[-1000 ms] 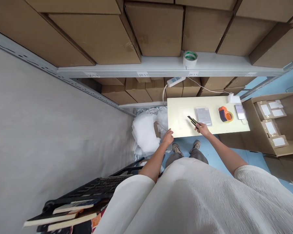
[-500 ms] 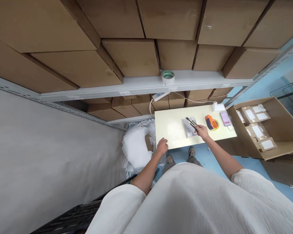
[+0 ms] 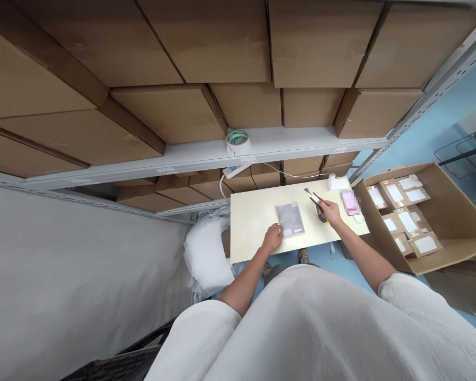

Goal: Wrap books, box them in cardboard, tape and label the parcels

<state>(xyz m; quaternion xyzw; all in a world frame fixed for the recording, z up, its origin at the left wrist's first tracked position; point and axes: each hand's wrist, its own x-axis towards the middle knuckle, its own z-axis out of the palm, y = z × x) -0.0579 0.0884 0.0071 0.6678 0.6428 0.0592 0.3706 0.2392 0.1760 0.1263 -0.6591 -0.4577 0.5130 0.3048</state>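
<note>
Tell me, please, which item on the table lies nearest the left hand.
The flat grey package, right at the left hand; the pink item and the white object lie farther away, toward the right end of the table.

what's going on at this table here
A person stands at a pale table. The right hand holds a black-and-yellow cutter over it, while the left hand has its fingers at the left edge of a flat grey packet lying there. To the right, a large open carton holds small boxes with white labels.
</note>
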